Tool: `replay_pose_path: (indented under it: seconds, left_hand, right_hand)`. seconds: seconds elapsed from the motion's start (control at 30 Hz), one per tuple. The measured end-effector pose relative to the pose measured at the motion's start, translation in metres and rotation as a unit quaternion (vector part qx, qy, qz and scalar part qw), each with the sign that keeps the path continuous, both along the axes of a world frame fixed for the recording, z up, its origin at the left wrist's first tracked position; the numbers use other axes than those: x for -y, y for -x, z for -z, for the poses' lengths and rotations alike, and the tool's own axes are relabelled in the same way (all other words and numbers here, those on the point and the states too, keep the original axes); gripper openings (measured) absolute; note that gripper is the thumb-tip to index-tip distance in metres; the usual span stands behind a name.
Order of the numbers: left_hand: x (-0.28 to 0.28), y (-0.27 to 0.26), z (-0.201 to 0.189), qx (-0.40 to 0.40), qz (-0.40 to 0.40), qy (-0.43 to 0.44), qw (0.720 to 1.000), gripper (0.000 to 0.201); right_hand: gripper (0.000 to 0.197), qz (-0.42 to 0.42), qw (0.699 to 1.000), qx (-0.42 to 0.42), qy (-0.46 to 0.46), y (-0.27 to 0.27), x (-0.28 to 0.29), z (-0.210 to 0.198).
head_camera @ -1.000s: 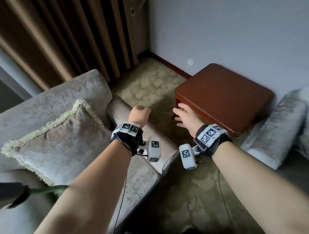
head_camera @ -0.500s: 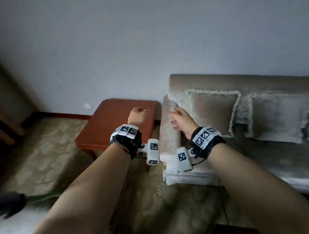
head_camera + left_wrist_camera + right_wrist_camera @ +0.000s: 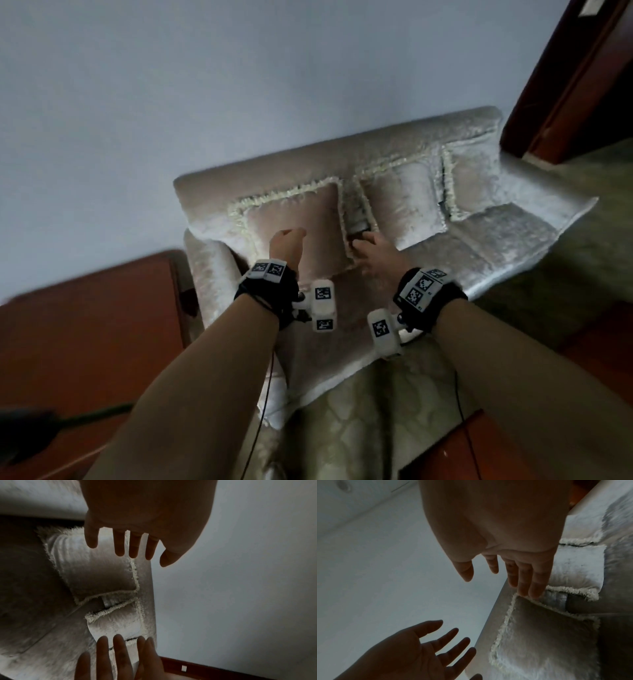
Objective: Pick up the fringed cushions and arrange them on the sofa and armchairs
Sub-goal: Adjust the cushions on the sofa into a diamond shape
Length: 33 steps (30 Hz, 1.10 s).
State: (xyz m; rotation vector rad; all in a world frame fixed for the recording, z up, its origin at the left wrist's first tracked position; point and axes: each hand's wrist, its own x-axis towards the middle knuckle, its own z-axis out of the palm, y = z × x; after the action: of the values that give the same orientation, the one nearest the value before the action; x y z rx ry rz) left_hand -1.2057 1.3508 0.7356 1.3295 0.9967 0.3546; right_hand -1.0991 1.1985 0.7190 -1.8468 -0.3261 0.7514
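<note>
Three fringed cushions propped in a row against the back of a pale velvet sofa (image 3: 404, 144), middle of the head view. Left cushion (image 3: 301, 219) brownish-beige with a cream fringe, standing just beside the sofa's rolled arm (image 3: 209, 270). Middle cushion (image 3: 400, 202) silvery and shiny, set apart from the left one by a narrow gap. Right cushion (image 3: 472, 178) half tucked behind the middle one, close to the sofa's far end. All three upright, leaning on the backrest.

Left hand (image 3: 286, 245) raised in front of the left cushion, holding nothing; fingers spread and nearly straight in the right wrist view. Right hand (image 3: 376, 251) reaching toward the gap between left and middle cushions, fingers extended and loose, also empty; contact with the fringe impossible to tell.

Reddish wooden side table (image 3: 85, 329) at lower left, next to the sofa arm. Plain grey wall (image 3: 239, 85) across the upper frame. Dark wooden door frame (image 3: 568, 75) at upper right. Patterned carpet (image 3: 359, 421) at the bottom, between the forearms. Marker-covered bands on both wrists.
</note>
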Motion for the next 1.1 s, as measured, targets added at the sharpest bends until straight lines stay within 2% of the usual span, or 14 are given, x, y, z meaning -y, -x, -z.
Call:
replay_pose_path:
  seconds: [0.07,0.13,0.3,0.47,0.6,0.67,0.73,0.9,1.1]
  left_hand:
    - [-0.016,-0.028,-0.002,0.001,0.018,0.015,1.0,0.049]
    - [-0.028,-0.062,-0.006,0.006,0.05,-0.016,0.999,0.048]
    - [-0.023,-0.144,-0.006,-0.007,0.146,-0.114,0.983,0.01]
    - [0.004,-0.246,0.009,-0.011,0.189,-0.11,0.976,0.03]
    - [0.038,-0.323,0.008,-0.022,0.218,-0.109,0.97,0.009]
    - [0.057,-0.36,0.003,-0.019,0.224,-0.122,0.967,0.018]
    - [0.072,-0.397,0.004,-0.025,0.235,-0.136,0.962,0.029]
    - [0.098,-0.472,0.004,-0.037,0.252,-0.156,0.954,0.032]
    - [0.108,-0.547,0.012,-0.04,0.285,-0.17,0.943,0.029]
  right_hand:
    - [0.025,0.044,0.999,-0.007,-0.02,-0.019,-0.006,-0.007]
    - [0.021,0.084,0.996,-0.001,-0.032,-0.043,-0.008,-0.009]
    - [0.048,0.153,0.987,-0.033,-0.025,-0.101,0.009,0.001]
    - [0.055,0.215,0.976,-0.024,-0.016,-0.18,0.052,0.007]
    - [0.055,0.237,0.971,-0.022,-0.027,-0.247,0.088,0.012]
    - [0.047,0.243,0.969,-0.019,-0.029,-0.282,0.108,0.008]
    - [0.049,0.248,0.968,-0.022,-0.029,-0.317,0.127,0.006]
    - [0.056,0.264,0.964,-0.022,-0.021,-0.389,0.161,0.006]
    - [0.057,0.26,0.965,-0.02,-0.014,-0.462,0.173,0.01]
